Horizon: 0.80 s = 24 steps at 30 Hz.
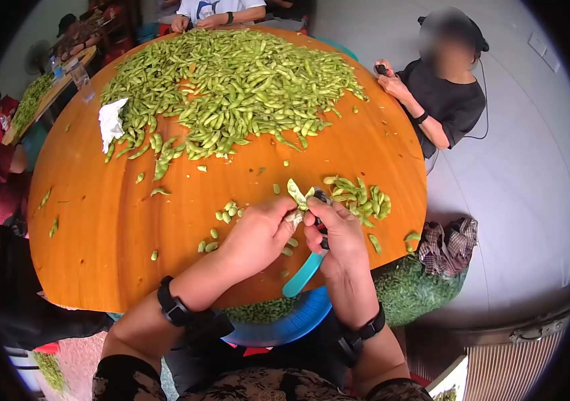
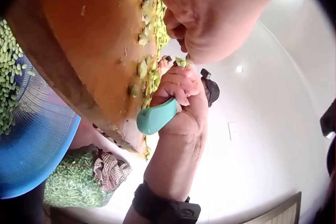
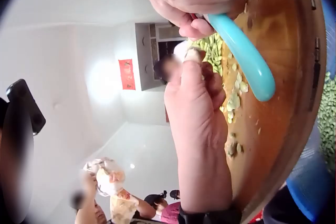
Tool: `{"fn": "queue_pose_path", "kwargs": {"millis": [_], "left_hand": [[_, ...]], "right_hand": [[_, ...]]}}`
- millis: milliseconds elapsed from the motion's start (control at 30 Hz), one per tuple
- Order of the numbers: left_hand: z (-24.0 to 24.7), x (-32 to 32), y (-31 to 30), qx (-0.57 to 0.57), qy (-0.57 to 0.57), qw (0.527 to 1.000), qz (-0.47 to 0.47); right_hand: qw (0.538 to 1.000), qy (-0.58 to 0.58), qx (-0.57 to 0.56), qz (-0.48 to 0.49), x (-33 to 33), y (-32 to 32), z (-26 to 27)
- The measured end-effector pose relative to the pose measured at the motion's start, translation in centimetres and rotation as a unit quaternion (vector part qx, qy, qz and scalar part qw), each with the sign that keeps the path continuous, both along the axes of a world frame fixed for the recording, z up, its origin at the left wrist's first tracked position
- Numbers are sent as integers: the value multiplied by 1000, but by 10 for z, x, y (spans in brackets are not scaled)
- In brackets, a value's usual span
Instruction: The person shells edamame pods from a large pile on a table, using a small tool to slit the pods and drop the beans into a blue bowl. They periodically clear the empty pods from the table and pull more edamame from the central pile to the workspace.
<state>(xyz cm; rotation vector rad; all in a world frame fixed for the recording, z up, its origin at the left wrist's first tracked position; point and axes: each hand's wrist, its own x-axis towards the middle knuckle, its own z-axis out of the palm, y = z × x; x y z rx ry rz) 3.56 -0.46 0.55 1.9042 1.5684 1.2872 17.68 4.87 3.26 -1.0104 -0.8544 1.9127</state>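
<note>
My left hand (image 1: pixel 256 234) pinches a split green soybean pod (image 1: pixel 295 192) over the near part of the wooden table. Its pale inside faces up in the head view. Right beside it, my right hand (image 1: pixel 339 235) curls round a tool with a turquoise handle (image 1: pixel 303 275), its thumb and forefinger at the base of the pod. The handle (image 3: pixel 247 58) sticks out below the palm, while the working end of the tool is hidden by the fingers. Loose shelled beans (image 1: pixel 230 212) lie near the left hand, and several pods (image 1: pixel 363 199) lie beyond the right.
A big heap of pods (image 1: pixel 238 87) covers the far side of the round table (image 1: pixel 98 220). Below the near edge sits a blue basket (image 1: pixel 278 331) of beans. A full net bag (image 1: pixel 418 294) with a checked cloth stands right. Other people sit around.
</note>
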Motion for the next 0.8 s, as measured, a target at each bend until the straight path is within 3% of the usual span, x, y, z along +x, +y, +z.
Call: {"fn": "queue_pose_path", "kwargs": {"millis": [33,100,200,333,533,600,700,800], "left_hand": [[-2,-2,-1,-1,1,1000,1],[1,-2,-3,-121,-142,980,-67],[12,4,-7,-72,-159,982,-66],[2,1,-4,-54,-152,983,-85],[-2,2,-3,-3,-12,998,-65],[3,3,-8,-30,105,994,-12],[-2,4,-5,27,97,995,-20],[-4,2,-4,-8,86,996,-22]], "right_hand": [[1000,1,-1,1,0,-2,1],[1000,-9,24,15,2,-5,3],[996,-40,75,3,0,-12,7],[997,-35,63,2,0,-18,4],[997,-32,66,12,3,-21,-7],[998,-33,59,9,4,-21,-11],[999,-25,39,12,6,-18,-16],[1000,-2,2,26,9,-13,-19]]}}
